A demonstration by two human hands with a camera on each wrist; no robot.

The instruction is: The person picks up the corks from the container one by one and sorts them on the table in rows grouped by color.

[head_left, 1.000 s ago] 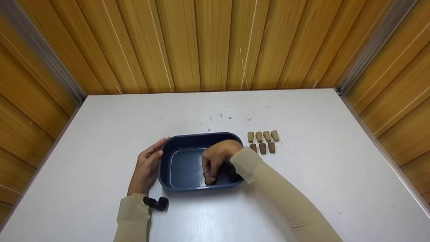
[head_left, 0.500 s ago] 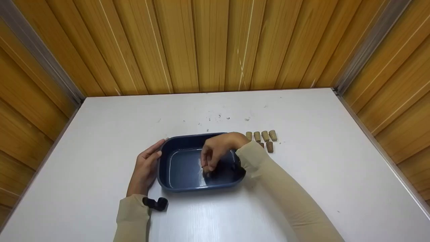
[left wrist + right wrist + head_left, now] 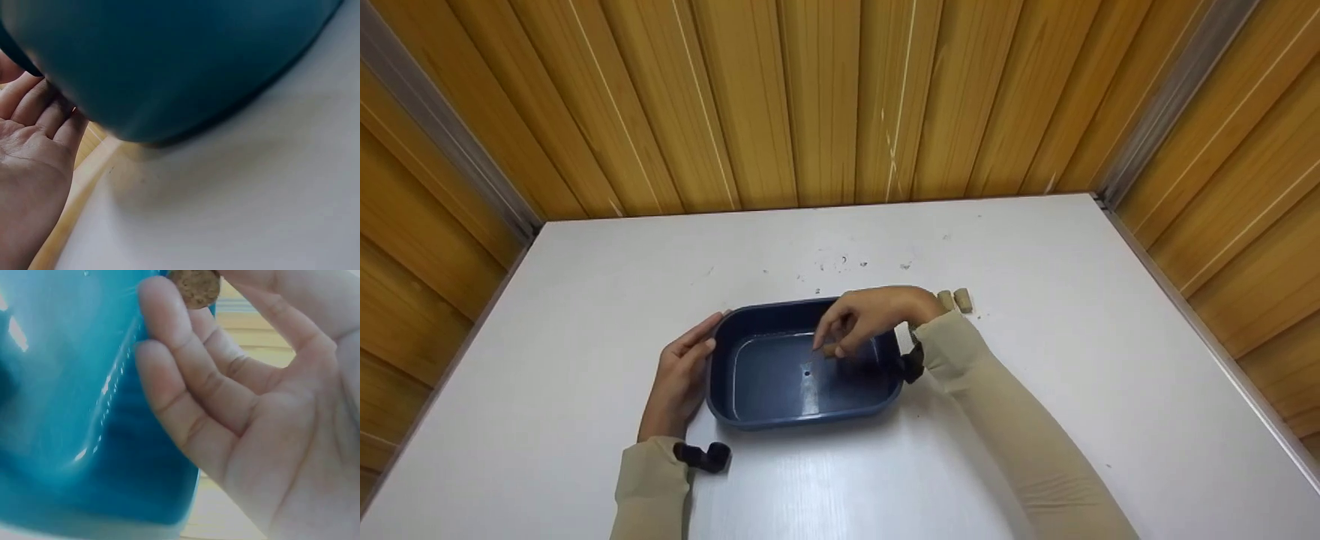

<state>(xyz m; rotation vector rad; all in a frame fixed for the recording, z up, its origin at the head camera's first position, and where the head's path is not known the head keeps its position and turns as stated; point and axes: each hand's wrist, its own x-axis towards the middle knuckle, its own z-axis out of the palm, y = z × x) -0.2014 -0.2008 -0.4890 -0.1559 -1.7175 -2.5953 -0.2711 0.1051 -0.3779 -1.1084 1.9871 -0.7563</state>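
Observation:
My right hand (image 3: pixel 874 315) pinches a small brown cork stopper (image 3: pixel 830 350) between thumb and fingers, above the inside of a blue rectangular basin (image 3: pixel 805 420). In the right wrist view the cork's round end (image 3: pixel 197 287) shows at the fingertips; the other fingers are loosely bent. My left hand (image 3: pixel 679 375) rests against the basin's left outer side, its thumb at the rim. The left wrist view shows its fingers (image 3: pixel 45 104) fairly straight along the outer wall. A small dark speck (image 3: pixel 807 373) sits on the basin's glossy floor.
Behind the right wrist, two pale tapered corks (image 3: pixel 963 301) show on the white table (image 3: pixel 1035 405); other corks there are hidden by the hand and sleeve. Dark marks (image 3: pixel 844 262) dot the tabletop behind the basin. Wood-look panels (image 3: pixel 817 105) enclose the back and sides.
My right hand has lifted the cork from near the basin's front floor and moved back and right with it. It now covers most of the cork rows. The left hand stays at the basin.

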